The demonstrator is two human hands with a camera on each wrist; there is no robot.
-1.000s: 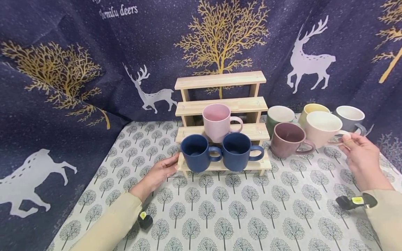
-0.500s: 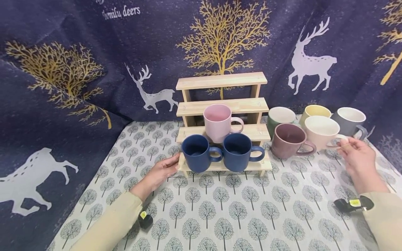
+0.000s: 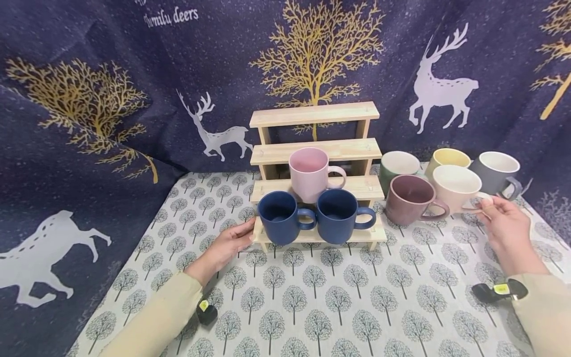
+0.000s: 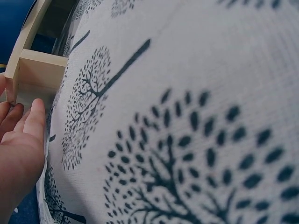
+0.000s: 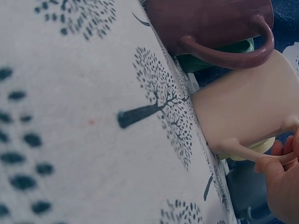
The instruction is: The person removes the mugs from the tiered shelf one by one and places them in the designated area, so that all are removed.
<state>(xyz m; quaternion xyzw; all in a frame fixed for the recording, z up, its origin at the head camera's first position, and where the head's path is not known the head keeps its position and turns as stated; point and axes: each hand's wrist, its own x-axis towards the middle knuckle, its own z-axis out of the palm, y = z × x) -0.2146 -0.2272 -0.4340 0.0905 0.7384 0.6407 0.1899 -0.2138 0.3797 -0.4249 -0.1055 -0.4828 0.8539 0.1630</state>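
My right hand (image 3: 506, 223) pinches the handle of a cream mug (image 3: 455, 193) between thumb and fingers. In the right wrist view the cream mug (image 5: 247, 100) is upright, its base at the tablecloth. At the lowest step's left end, my left hand (image 3: 225, 248) holds the tiered wooden shelf (image 3: 314, 115); in the left wrist view the fingers (image 4: 33, 120) curl under the board's end. Two navy mugs (image 3: 277, 223) stand on the lowest step. A pink mug (image 3: 308, 182) sits one step higher, behind them. All three handles point right.
Close left of the cream mug stands a mauve mug (image 3: 407, 206). Behind are a green mug (image 3: 387, 176), a partly hidden yellow mug (image 3: 430, 166) and a grey mug (image 3: 490, 176). A dark deer-print cloth (image 3: 214, 44) hangs behind the tree-print tablecloth (image 3: 308, 307).
My right hand has lowered the cream mug slightly and shifted a little left, chiefly during the first half second. The left hand and the mugs on the shelf stay put.
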